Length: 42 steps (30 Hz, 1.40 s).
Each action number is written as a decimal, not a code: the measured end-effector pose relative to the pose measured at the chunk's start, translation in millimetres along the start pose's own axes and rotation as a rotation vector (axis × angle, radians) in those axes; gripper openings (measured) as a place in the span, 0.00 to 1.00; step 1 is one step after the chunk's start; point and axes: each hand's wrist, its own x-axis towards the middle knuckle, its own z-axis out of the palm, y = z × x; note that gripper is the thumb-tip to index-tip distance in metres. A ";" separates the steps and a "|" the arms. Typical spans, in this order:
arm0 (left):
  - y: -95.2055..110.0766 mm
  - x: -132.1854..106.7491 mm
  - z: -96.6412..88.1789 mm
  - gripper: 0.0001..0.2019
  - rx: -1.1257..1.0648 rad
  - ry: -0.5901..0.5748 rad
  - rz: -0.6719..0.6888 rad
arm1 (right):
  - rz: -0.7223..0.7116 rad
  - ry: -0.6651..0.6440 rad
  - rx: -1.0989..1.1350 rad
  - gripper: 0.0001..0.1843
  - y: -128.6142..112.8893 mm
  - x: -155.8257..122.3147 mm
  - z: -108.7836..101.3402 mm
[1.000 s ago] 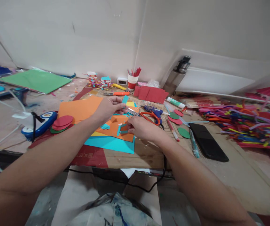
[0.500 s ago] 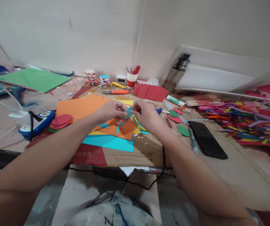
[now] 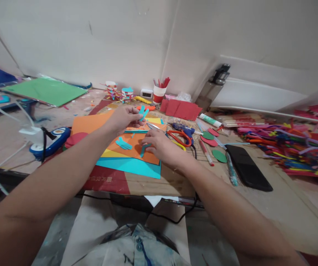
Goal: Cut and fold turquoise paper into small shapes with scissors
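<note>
the turquoise paper strips (image 3: 144, 115) at the far side of the small orange sheet (image 3: 150, 158) look light, limp and easily creased, best taken by one end as the left hand (image 3: 125, 119) pinches them, while the right hand (image 3: 160, 147) curls over that sheet's right side, its grip unclear.

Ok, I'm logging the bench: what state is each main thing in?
left hand: pinching forked turquoise paper piece
right hand: curled, grip unclear
orange-handled metal scissors: lying down, opening unclear
black rectangular phone: flat, dark
red-and-white paper cup: upright, filled
tall grey bottle: lid on
</note>
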 end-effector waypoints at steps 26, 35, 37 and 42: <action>-7.7 -9.3 15.7 0.10 -0.028 0.024 0.045 | 0.219 0.328 0.521 0.03 10.8 7.7 -6.6; -19.3 -19.3 36.9 0.12 -0.150 -0.151 0.042 | 0.431 0.706 0.794 0.08 16.4 15.3 4.8; -20.0 -20.1 39.0 0.11 -0.180 -0.175 0.037 | 0.423 0.748 0.718 0.06 16.1 15.0 5.7; -17.7 -21.7 41.6 0.07 -0.284 -0.157 -0.023 | 0.380 0.772 0.545 0.05 12.2 16.2 3.8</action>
